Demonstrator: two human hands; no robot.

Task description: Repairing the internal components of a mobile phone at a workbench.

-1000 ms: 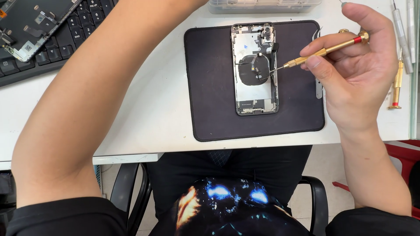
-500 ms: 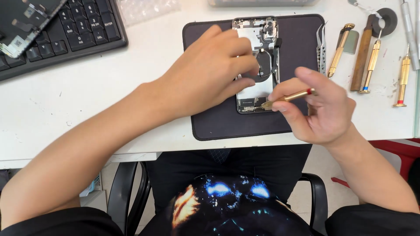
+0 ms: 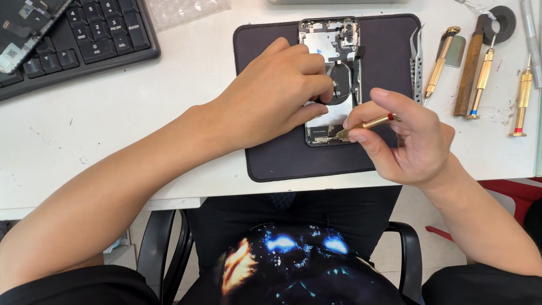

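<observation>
An opened phone body (image 3: 337,39) lies face down on a dark work mat (image 3: 389,68), its inner parts showing. My left hand (image 3: 276,96) rests on the phone's left side and middle, fingertips pressing near the round black coil. My right hand (image 3: 409,141) pinches a small brass screwdriver (image 3: 367,123) with a red end. Its tip touches the lower end of the phone.
Right of the mat lie metal tweezers (image 3: 416,62), several brass screwdrivers (image 3: 440,59) and a brown-handled tool (image 3: 471,62). A black keyboard (image 3: 84,45) with a detached phone screen (image 3: 25,28) on it sits at the top left. The white table edge (image 3: 169,197) runs near my lap.
My left hand came onto the phone and stays there. My right hand brought the screwdriver from the phone's right side down to its lower end.
</observation>
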